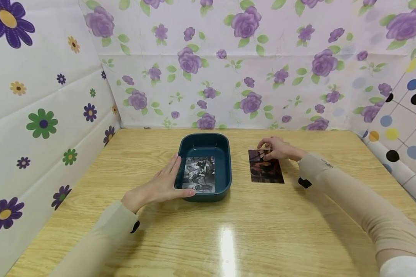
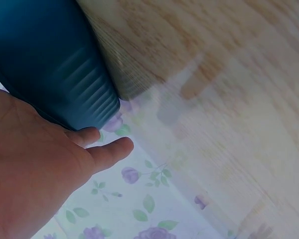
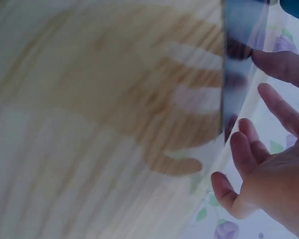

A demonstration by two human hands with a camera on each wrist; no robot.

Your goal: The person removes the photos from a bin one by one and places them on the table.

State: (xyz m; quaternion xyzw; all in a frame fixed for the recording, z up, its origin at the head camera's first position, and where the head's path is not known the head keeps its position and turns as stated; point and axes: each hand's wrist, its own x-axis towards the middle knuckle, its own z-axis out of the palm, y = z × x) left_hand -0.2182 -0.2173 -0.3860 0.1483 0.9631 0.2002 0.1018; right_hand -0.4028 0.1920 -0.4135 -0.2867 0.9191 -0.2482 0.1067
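Along the left side of a dark blue rectangular tray my left hand rests with straight fingers, its thumb lying across the near rim. Inside the tray lies a black-and-white photo, toward its near left. The left wrist view shows the ribbed outer wall of the tray beside the palm. To the tray's right, a dark reddish photo lies on the table. My right hand is over its far right corner, fingers spread and loosely bent. In the right wrist view one digit's tip touches the photo's edge.
The wooden table has a glossy top that mirrors the hands and a bright light streak. A flowered sheet hangs behind it. Patterned sheets also hang at the left and right sides.
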